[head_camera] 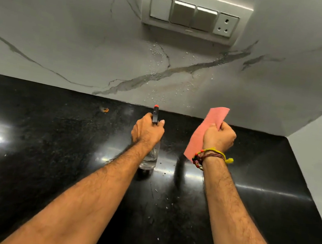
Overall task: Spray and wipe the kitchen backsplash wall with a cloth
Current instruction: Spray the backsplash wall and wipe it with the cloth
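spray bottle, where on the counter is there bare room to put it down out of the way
The left hand grips the spray bottle; the right hand holds the cloth. The counter lies bare left of the bottle, apart from a small orange speck near the wall. The corner right of the cloth is bare too. Between the hands it is tight.

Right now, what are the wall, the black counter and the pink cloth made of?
The wall looks like polished white marble or marble-look tile: grey veins, droplets beading. The counter looks like polished black granite: speckled, with mirror-like glare. The pink cloth seems thin, matte fabric, perhaps microfibre: it bends softly in the right hand.
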